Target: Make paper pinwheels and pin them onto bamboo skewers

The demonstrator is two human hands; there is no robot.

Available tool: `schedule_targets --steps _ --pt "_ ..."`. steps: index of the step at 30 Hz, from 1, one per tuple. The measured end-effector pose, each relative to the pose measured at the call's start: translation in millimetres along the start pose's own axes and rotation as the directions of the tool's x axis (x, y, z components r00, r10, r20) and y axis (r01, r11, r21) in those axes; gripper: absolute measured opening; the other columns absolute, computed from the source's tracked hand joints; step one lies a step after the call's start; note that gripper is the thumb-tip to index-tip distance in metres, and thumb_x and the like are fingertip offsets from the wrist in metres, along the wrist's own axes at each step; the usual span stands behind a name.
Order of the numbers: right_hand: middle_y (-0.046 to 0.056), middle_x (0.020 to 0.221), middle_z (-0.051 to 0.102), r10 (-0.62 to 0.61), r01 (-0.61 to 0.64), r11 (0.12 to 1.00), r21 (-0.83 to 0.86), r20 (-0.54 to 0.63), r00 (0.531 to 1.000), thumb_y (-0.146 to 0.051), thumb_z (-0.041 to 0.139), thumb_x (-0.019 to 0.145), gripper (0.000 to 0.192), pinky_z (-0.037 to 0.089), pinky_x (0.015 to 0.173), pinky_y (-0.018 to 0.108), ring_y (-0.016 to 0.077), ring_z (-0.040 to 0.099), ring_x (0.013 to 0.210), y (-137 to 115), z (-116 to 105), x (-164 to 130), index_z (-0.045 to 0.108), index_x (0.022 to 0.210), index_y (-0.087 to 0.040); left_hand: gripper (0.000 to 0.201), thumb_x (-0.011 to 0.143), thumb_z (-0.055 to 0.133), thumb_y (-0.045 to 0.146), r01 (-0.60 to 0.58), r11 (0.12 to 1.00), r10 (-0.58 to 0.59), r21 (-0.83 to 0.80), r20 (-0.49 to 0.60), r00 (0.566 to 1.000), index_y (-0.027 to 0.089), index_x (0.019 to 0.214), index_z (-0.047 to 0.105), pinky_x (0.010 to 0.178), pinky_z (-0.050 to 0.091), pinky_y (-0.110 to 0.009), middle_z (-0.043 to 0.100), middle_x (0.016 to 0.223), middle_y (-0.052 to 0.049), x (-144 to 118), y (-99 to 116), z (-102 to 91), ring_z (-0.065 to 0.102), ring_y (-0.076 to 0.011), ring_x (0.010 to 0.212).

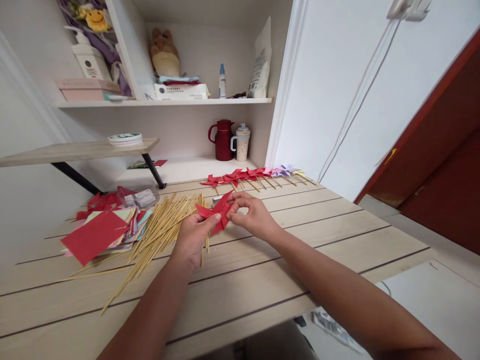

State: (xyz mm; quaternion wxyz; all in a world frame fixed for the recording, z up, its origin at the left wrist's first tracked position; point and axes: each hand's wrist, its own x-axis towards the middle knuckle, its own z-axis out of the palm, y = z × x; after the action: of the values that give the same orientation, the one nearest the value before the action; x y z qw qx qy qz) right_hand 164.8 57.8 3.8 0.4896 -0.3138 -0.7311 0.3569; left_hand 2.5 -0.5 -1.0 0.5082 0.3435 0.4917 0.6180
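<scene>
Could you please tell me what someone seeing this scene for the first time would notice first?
First, the red paper pinwheel at the middle of the wooden table, pinched between the left hand and the right hand. Left of it lie a heap of bamboo sticks and a stack of coloured paper squares. Behind, a row of finished pinwheels lines the table's far edge.

red jug beside speckled cup, spray bottle on shelf, plush toy

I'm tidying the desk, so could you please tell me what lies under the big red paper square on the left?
Under the red paper square lies a stack of coloured paper sheets; only their edges show, the rest is covered.
</scene>
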Motion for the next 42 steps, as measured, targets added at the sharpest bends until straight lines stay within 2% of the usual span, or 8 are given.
schedule_targets --steps 7,17,20,24,26,32,36,42 --pt "0.007 0.11 0.068 -0.009 0.01 1.0 -0.019 0.022 1.0 -0.015 0.071 0.071 0.013 0.046 0.101 0.039 0.0231 0.066 0.107 -0.5 -0.2 0.2 0.065 0.06 -0.02 0.035 0.054 0.091 0.032 0.017 0.999 -0.016 0.035 -0.03 0.999 0.012 0.079 0.078 0.07 0.054 -0.03 0.078 0.077 -0.009 -1.5 1.7 2.5 0.07 -0.0187 0.07" --pt "0.008 0.114 0.068 -0.021 0.021 0.998 0.058 -0.003 1.0 -0.026 0.079 0.073 0.011 0.044 0.106 0.042 0.0247 0.065 0.112 1.2 -0.9 0.6 0.071 0.067 -0.021 0.028 0.058 0.086 0.033 -0.068 0.991 0.079 0.112 -0.096 0.992 0.014 0.076 0.076 0.068 0.052 -0.029 0.076 0.073 -0.005 3.0 -0.8 -1.0 0.067 -0.0178 0.069" --pt "0.009 0.126 0.065 0.027 -0.022 0.993 0.119 -0.045 0.999 -0.033 0.078 0.077 0.012 0.045 0.104 0.045 0.0273 0.061 0.121 3.0 -5.5 2.6 0.075 0.083 -0.023 0.026 0.059 0.085 0.033 -0.071 0.99 0.084 0.124 -0.101 0.991 0.014 0.074 0.075 0.068 0.051 -0.029 0.076 0.074 -0.006 3.5 0.2 -2.1 0.067 -0.0181 0.069" --pt "0.008 0.14 0.062 0.132 -0.138 0.965 0.224 0.042 0.99 -0.04 0.082 0.076 0.052 0.043 0.107 0.047 0.0286 0.056 0.13 3.0 -12.6 3.9 0.068 0.125 -0.029 0.026 0.06 0.083 0.032 -0.065 0.989 0.076 0.134 -0.078 0.994 0.014 0.077 0.077 0.069 0.05 -0.029 0.078 0.08 -0.008 2.1 1.4 -1.8 0.067 -0.0183 0.072" --pt "0.009 0.139 0.063 0.196 -0.225 0.942 0.249 0.135 0.971 -0.042 0.084 0.074 0.064 0.044 0.106 0.047 0.0297 0.056 0.13 0.5 -13.6 3.1 0.063 0.133 -0.029 0.027 0.06 0.083 0.032 -0.056 0.99 0.065 0.129 -0.062 0.996 0.014 0.079 0.077 0.07 0.05 -0.029 0.078 0.082 -0.008 1.2 1.4 -1.2 0.068 -0.0185 0.073" --pt "0.008 0.114 0.075 0.206 -0.28 0.933 0.227 0.302 0.931 -0.037 0.084 0.071 0.042 0.048 0.093 0.042 0.0256 0.067 0.1 -7.3 -7.0 -0.2 0.075 0.108 -0.02 0.028 0.064 0.083 0.034 -0.05 0.988 0.054 0.143 -0.027 0.998 0.013 0.081 0.077 0.069 0.051 -0.029 0.077 0.082 -0.009 -1.4 1.2 -0.7 0.068 -0.0183 0.073" --pt "0.003 0.085 0.073 0.237 -0.295 0.932 0.211 0.263 0.935 -0.036 0.083 0.071 0.023 0.047 0.083 0.036 0.0206 0.064 0.082 -4.0 -3.8 -1.1 0.075 0.084 -0.018 0.029 0.064 0.083 0.034 -0.044 0.986 0.048 0.161 -0.023 0.999 0.012 0.083 0.077 0.074 0.052 -0.032 0.078 0.085 -0.01 -0.7 -0.3 -1.2 0.069 -0.0202 0.077" --pt "-0.001 0.071 0.065 0.245 -0.282 0.94 0.191 0.197 0.949 -0.037 0.082 0.071 0.024 0.042 0.073 0.031 0.0163 0.057 0.072 -0.1 -2.8 -2.3 0.066 0.067 -0.019 0.031 0.065 0.083 0.034 -0.036 0.986 0.04 0.166 -0.024 0.999 0.012 0.086 0.076 0.076 0.052 -0.033 0.079 0.089 -0.011 -2.9 0.6 1.4 0.07 -0.0219 0.08"
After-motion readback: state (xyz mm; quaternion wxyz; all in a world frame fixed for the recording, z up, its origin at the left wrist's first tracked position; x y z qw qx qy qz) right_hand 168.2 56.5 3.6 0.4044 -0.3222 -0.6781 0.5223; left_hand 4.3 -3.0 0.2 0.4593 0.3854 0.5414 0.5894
